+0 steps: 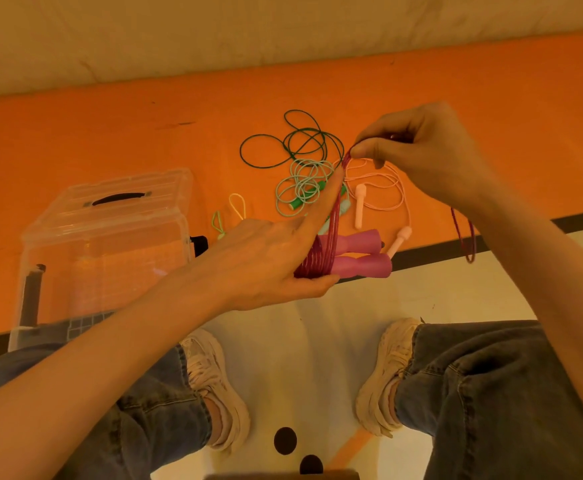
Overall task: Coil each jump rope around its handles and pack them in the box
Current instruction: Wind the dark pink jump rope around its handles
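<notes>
The left grip is clamped on the paired magenta handles, partly wound with the magenta rope. Up and right, the right grip pinches that rope's strands. The clear box stands lidded, left of the left grip.

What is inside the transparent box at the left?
The transparent box shows no jump rope inside; its lid is on. The left arm covers its lower corner.
</notes>
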`<state>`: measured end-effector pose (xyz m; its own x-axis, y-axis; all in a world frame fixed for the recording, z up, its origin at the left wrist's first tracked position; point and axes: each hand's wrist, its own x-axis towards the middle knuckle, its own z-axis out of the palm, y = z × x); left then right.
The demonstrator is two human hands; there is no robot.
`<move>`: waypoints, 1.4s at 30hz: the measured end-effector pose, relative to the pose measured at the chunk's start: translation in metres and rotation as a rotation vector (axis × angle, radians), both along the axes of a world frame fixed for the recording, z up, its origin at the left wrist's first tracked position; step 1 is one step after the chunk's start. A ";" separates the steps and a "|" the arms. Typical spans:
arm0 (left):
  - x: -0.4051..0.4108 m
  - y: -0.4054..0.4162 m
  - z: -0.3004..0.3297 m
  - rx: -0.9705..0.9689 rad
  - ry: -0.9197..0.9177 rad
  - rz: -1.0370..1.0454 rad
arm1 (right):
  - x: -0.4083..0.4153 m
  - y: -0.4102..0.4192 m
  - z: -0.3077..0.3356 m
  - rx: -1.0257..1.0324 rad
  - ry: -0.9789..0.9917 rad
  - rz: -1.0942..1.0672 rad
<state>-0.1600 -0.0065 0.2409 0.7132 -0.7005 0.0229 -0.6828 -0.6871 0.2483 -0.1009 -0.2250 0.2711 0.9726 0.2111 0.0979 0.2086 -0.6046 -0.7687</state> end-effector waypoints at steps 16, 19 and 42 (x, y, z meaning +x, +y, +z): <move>-0.002 0.003 0.005 -0.398 0.014 -0.076 | -0.001 0.005 -0.003 0.035 0.168 -0.022; 0.000 0.005 0.008 -0.399 0.027 -0.074 | 0.000 0.004 -0.007 0.012 0.204 -0.022; 0.028 0.027 0.007 -0.770 0.193 0.649 | -0.018 -0.019 0.007 0.000 0.531 0.227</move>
<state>-0.1321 0.0207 0.2480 0.9888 -0.0221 0.1479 -0.1379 -0.5178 0.8443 -0.1188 -0.2438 0.2778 0.8185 0.4205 -0.3916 -0.0813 -0.5899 -0.8033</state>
